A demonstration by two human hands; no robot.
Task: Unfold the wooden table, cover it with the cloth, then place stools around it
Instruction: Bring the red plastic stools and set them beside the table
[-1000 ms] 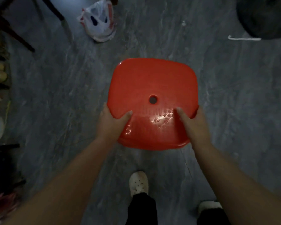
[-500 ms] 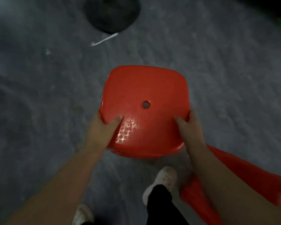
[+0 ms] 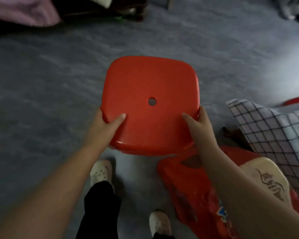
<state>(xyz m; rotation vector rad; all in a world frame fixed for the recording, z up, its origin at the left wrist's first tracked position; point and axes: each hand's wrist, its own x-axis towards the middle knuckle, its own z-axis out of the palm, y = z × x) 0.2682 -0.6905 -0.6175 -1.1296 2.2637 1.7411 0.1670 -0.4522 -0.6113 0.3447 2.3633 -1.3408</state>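
A person holds a red plastic stool (image 3: 145,80) over the grey floor (image 3: 41,100), seen from above. The left hand (image 3: 104,128) and right hand (image 3: 199,128) clamp its near corners, thumbs pressed on the seat, fingers hooked under the rim. A checked cloth (image 3: 266,128) drapes the table at the right; a second red stool (image 3: 188,183) sits just beside it. Stool placing seems underway. Next, this one likely needs lowering at a free side.

I record left hand (image 3: 103,129) and right hand (image 3: 199,130) bare, forearms (image 3: 50,187) likewise to the frame edge. Black trousers (image 3: 100,209), loose at the hem. Left shoe (image 3: 101,171): white clog type, perforated across the toe. Right shoe (image 3: 160,221): white, rounded toe; detail too blurred to confirm.
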